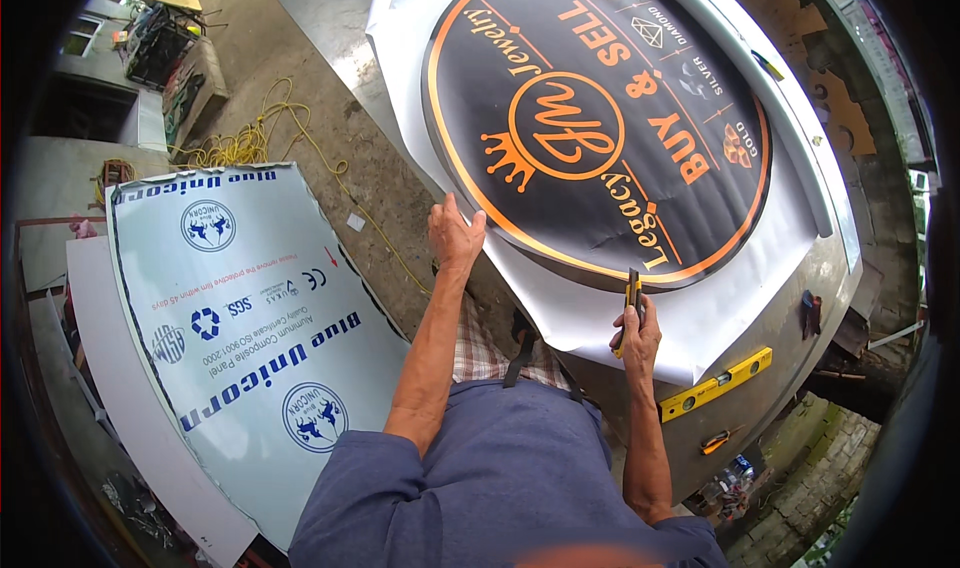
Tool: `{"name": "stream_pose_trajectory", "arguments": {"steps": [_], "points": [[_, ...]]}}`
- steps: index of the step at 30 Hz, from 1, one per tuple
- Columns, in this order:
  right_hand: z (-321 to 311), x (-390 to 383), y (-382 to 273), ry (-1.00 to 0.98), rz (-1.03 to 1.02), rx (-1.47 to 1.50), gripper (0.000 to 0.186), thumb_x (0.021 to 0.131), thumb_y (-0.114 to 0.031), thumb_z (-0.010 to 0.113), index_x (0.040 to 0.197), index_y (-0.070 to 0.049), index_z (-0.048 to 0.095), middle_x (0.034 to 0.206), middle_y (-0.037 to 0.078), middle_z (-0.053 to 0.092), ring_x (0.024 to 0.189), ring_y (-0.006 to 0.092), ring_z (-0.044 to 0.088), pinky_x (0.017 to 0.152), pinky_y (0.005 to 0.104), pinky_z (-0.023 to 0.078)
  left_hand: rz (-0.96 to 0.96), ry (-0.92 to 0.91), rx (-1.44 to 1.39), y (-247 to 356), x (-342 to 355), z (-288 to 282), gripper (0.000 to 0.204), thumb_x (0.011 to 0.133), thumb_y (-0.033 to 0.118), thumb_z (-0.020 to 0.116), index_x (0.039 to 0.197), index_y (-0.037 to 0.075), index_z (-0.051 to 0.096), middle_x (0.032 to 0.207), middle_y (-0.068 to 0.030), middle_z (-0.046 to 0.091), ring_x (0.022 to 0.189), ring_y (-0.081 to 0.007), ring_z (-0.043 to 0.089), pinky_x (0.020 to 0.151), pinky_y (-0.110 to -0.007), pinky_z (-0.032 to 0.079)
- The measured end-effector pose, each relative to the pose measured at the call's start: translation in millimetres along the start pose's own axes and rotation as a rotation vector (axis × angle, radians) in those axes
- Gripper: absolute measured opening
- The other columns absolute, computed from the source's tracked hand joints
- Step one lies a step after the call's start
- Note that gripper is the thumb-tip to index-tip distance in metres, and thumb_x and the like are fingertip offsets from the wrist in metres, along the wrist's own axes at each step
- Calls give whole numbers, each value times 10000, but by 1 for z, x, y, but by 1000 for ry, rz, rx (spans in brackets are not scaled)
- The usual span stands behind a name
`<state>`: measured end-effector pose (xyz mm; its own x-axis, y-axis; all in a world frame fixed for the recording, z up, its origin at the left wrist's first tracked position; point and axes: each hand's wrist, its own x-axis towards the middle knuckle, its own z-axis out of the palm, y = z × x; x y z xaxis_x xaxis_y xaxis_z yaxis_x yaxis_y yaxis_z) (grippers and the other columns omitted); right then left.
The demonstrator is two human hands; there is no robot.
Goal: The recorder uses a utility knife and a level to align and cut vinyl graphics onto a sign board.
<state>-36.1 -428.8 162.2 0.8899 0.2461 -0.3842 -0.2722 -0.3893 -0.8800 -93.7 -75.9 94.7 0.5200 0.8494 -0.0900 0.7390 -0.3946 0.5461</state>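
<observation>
The round black sign with its orange ring is lying face up on the worktop, its white sheet spreading out past its rim on the near side. The right hand is gripping a utility knife, the fingers closing around its yellow-and-black body just beside the sign's near rim, with the tip pointing toward the sign. The left hand is hovering at or resting on the sheet's edge, just left of the sign; its fingers are bending loosely, and whether they are pinching the sheet I cannot tell.

The step in hand is probably trimming the spare sheet around the sign; whether the blade is cutting at this moment is not clear. The next move seems to be calling for a steady blade following the curve outside the orange ring, with the left hand keeping the sheet taut and staying off the blade's path.

A yellow spirit level is lying nearer the person than the sign, to its right, and an orange-handled tool is lying beyond it, farther from the sign.
</observation>
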Motion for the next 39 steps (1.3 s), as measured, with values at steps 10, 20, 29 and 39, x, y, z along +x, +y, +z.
{"name": "stream_pose_trajectory", "arguments": {"steps": [10, 20, 29, 39], "points": [[-6, -2, 29, 273, 173, 374, 242, 1080, -254, 513, 1178, -39, 567, 884, 65, 624, 577, 135, 623, 483, 290, 535, 8, -66, -51, 0, 71, -3, 633, 762, 301, 826, 1273, -23, 642, 1088, -194, 658, 1038, -373, 657, 882, -478, 546], [1, 3, 62, 547, 310, 501, 186, 1051, -192, 530, 1131, -24, 539, 893, 101, 650, 680, 199, 651, 566, 349, 563, 245, -37, -349, 6, 178, -5, 675, 792, 240, 851, 1283, -136, 582, 1149, -251, 708, 1056, -332, 692, 939, -397, 531], [7, 19, 78, 621, 325, 565, 134, 1044, -154, 542, 1070, -24, 524, 821, 93, 607, 621, 195, 608, 537, 346, 535, 208, -232, -664, 12, 211, -16, 228, 783, 97, 797, 929, 2, 650, 804, -60, 671, 703, -179, 612, 688, -353, 514], [1, 27, 76, 533, 404, 549, 103, 1045, -146, 525, 1038, -43, 517, 793, 82, 594, 595, 191, 587, 516, 329, 514, -37, -527, -1072, 15, 309, -15, 477, 885, 3, 730, 1328, -51, 562, 1181, -134, 682, 990, -218, 671, 875, -347, 544]]}}
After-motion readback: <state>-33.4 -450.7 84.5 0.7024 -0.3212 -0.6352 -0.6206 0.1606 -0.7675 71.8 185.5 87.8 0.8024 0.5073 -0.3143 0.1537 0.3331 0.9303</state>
